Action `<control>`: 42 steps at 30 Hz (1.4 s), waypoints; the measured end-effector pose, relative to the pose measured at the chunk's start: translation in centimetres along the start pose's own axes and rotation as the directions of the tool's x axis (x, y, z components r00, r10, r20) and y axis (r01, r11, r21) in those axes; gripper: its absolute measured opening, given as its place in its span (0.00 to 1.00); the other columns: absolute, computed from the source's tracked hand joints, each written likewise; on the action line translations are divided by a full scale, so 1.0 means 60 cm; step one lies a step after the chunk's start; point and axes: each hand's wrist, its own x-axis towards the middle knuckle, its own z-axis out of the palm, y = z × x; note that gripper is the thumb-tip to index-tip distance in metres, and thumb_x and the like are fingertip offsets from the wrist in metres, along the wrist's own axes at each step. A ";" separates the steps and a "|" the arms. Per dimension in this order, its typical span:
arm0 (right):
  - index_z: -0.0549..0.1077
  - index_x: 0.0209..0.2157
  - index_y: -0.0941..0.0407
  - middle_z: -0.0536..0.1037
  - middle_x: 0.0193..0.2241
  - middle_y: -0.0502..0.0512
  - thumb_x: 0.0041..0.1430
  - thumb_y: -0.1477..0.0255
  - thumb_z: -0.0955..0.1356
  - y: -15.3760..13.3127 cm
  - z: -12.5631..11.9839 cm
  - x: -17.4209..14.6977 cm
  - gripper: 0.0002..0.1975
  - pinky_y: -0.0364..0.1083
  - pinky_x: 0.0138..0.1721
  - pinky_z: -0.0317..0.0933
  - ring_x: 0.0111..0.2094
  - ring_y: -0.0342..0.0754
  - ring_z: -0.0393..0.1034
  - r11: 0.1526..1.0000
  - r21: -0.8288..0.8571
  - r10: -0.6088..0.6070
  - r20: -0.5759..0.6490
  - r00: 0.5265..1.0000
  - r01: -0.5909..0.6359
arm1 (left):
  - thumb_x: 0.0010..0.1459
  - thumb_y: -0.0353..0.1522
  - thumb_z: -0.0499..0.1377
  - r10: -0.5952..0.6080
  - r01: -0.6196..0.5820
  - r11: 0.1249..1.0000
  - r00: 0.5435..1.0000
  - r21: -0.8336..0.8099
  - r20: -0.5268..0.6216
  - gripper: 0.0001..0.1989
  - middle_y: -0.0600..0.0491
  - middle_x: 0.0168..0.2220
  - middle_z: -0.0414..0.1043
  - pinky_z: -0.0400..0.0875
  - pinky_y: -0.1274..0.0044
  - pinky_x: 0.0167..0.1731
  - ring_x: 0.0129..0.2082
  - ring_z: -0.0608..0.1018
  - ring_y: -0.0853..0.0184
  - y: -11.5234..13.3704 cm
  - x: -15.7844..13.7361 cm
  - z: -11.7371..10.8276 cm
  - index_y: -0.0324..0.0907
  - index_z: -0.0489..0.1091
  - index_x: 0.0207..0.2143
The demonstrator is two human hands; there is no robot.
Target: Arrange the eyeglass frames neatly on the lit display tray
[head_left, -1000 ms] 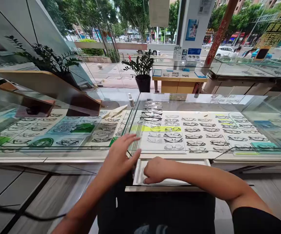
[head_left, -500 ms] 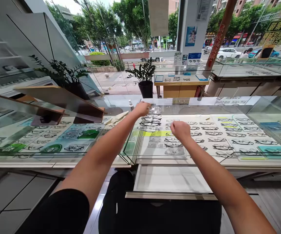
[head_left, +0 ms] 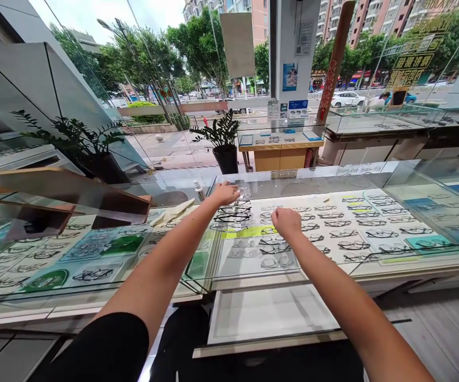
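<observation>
My left hand [head_left: 226,194] reaches out over the far end of a row of eyeglasses on the glass counter, its fingers stretched out. Just past its fingertips lie clear-framed eyeglasses [head_left: 244,193]. Nearer me in the same row are black-framed eyeglasses [head_left: 232,217]. My right hand [head_left: 287,223] is closed in a fist over the counter, beside several dark eyeglasses [head_left: 275,249]. Its fingers are curled away from view, so anything inside them is hidden.
Below the counter a white drawer [head_left: 261,318] is pulled out toward me. A spray bottle [head_left: 199,190] and a pale cloth [head_left: 172,213] are left of my left hand. Trays of eyeglasses [head_left: 352,245] fill the showcase to the right. A potted plant [head_left: 225,156] stands beyond the counter.
My left hand has gone from closed to stretched-out fingers at the far eyeglasses. My right hand stays closed over the counter. The view has tilted up and shifted right.
</observation>
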 end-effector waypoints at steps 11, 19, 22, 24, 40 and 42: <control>0.84 0.42 0.54 0.82 0.34 0.56 0.78 0.66 0.60 0.006 -0.006 0.001 0.21 0.46 0.32 0.48 0.35 0.50 0.75 1.000 -0.009 0.027 0.021 0.999 -0.027 | 0.72 0.44 0.44 0.030 -0.032 0.999 0.984 -0.009 -0.176 0.35 0.45 0.77 0.58 0.53 0.48 0.70 0.76 0.54 0.42 0.016 -0.068 -0.062 0.40 0.67 0.74; 0.84 0.40 0.54 0.82 0.34 0.58 0.76 0.66 0.61 0.012 -0.008 0.004 0.20 0.47 0.33 0.47 0.35 0.50 0.73 0.998 0.028 0.050 0.003 0.999 -0.050 | 0.74 0.56 0.39 0.391 -0.419 0.893 0.903 -0.163 -0.178 0.37 0.54 0.72 0.65 0.51 0.51 0.71 0.73 0.62 0.44 0.072 -0.364 -0.197 0.54 0.67 0.74; 0.84 0.41 0.55 0.82 0.35 0.59 0.76 0.65 0.61 0.015 -0.009 0.003 0.20 0.46 0.34 0.49 0.35 0.51 0.72 0.999 0.019 0.042 -0.009 0.999 -0.042 | 0.73 0.59 0.43 0.429 -0.394 0.843 0.903 -0.367 0.018 0.36 0.56 0.70 0.69 0.54 0.55 0.73 0.71 0.66 0.47 0.117 -0.473 -0.214 0.60 0.71 0.72; 0.84 0.41 0.56 0.82 0.35 0.61 0.76 0.64 0.61 0.017 -0.010 0.003 0.21 0.46 0.34 0.49 0.34 0.52 0.71 0.999 0.015 0.030 -0.021 0.999 -0.030 | 0.73 0.58 0.46 0.476 -0.348 0.794 0.866 -0.499 0.154 0.32 0.57 0.70 0.70 0.55 0.60 0.74 0.72 0.67 0.49 0.142 -0.518 -0.202 0.63 0.72 0.70; 0.80 0.35 0.57 0.76 0.28 0.59 0.74 0.67 0.61 0.023 -0.010 0.002 0.19 0.48 0.33 0.46 0.28 0.50 0.61 0.997 0.072 0.011 -0.033 0.999 -0.009 | 0.76 0.58 0.42 0.458 -0.233 0.800 0.832 -0.553 0.312 0.41 0.44 0.78 0.54 0.50 0.54 0.76 0.77 0.58 0.46 0.210 -0.503 0.115 0.44 0.60 0.78; 0.81 0.35 0.57 0.76 0.28 0.59 0.73 0.67 0.61 0.023 -0.011 0.002 0.19 0.48 0.33 0.45 0.29 0.50 0.62 0.998 0.069 0.010 -0.033 0.999 -0.008 | 0.76 0.58 0.43 0.366 -0.204 0.858 0.886 -0.471 0.284 0.42 0.43 0.80 0.50 0.47 0.52 0.76 0.78 0.56 0.43 0.218 -0.479 0.155 0.42 0.58 0.79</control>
